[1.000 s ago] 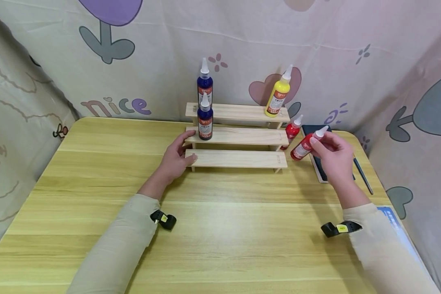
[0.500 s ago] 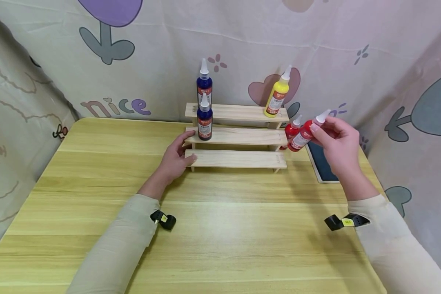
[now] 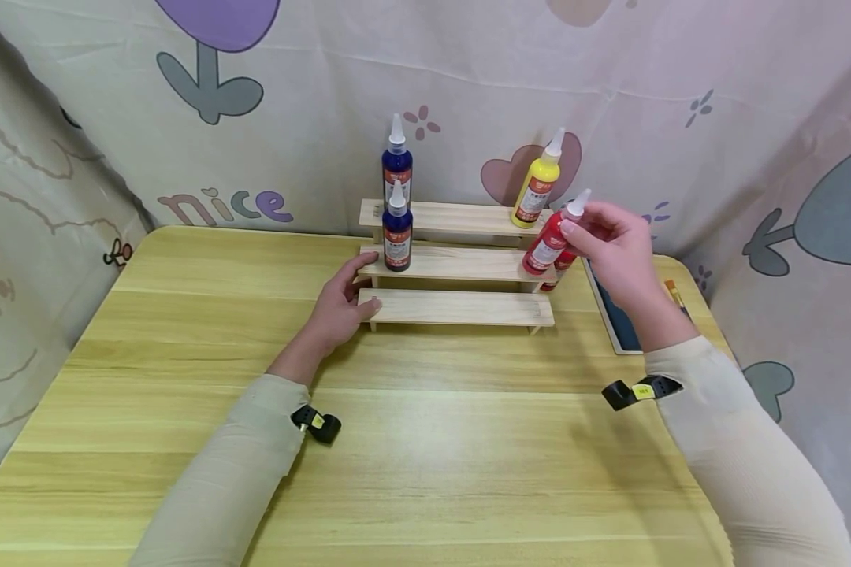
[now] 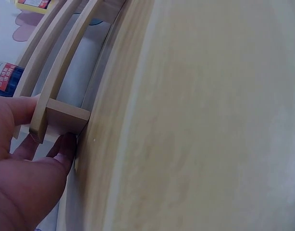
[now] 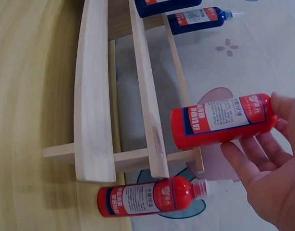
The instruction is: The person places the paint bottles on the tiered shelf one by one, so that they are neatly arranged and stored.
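Note:
A three-step wooden display rack [image 3: 454, 307] stands at the back of the table. My left hand [image 3: 329, 311] grips its left end, thumb on the lowest shelf. With thumb and fingers, my right hand [image 3: 617, 256] holds a red paint bottle [image 3: 546, 246] near its neck. That bottle tilts over the right end of the middle shelf; in the right wrist view its base [image 5: 177, 129] appears slightly off the wood. Another red bottle [image 5: 147, 197] stands beside the rack. One blue bottle [image 3: 397, 240] is on the middle shelf, another blue bottle [image 3: 397, 161] on the top one.
A yellow bottle [image 3: 535, 193] stands at the top shelf's right end, close to the held bottle. Right of the rack lie a dark notebook [image 3: 618, 319], partly behind the right arm, and a paintbrush [image 3: 674, 293]. A patterned curtain [image 3: 312, 142] hangs behind the table.
My right hand has carried the red bottle up and left, from over the notebook to the middle shelf's right end. The left hand keeps its hold on the rack.

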{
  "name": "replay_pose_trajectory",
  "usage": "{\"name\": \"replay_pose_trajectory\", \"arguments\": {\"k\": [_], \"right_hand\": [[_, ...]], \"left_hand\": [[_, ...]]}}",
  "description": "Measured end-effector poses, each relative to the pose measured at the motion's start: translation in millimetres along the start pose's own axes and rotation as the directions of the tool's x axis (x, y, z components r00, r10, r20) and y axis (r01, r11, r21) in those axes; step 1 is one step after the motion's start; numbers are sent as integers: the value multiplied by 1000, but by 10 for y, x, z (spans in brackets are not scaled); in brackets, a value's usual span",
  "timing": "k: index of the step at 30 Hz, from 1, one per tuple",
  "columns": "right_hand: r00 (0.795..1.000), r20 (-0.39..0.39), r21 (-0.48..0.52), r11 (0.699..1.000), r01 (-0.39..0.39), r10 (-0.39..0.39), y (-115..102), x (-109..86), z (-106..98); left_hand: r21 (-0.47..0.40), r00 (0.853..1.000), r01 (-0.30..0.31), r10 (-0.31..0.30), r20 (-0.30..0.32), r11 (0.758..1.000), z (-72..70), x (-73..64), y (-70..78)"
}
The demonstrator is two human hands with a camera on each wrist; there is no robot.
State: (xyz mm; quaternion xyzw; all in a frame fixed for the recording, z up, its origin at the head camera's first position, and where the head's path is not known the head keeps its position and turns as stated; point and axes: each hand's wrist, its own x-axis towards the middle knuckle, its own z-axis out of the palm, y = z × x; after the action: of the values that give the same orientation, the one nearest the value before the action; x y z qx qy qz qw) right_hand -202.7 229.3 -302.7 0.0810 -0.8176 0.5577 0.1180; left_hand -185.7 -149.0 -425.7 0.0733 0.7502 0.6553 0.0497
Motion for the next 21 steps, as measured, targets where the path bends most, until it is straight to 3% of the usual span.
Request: {"name": "replay_pose_trajectory", "arguments": {"k": [10, 21], "right_hand": [[993, 91, -89, 994, -62, 70, 70, 119, 101], [988, 155, -134, 991, -2, 23, 85, 144, 87]], "left_hand": [[-2, 1000, -7, 7, 1, 1000, 6, 3, -23], [-6, 1000, -17, 17, -2, 1000, -4, 10, -27]]}}
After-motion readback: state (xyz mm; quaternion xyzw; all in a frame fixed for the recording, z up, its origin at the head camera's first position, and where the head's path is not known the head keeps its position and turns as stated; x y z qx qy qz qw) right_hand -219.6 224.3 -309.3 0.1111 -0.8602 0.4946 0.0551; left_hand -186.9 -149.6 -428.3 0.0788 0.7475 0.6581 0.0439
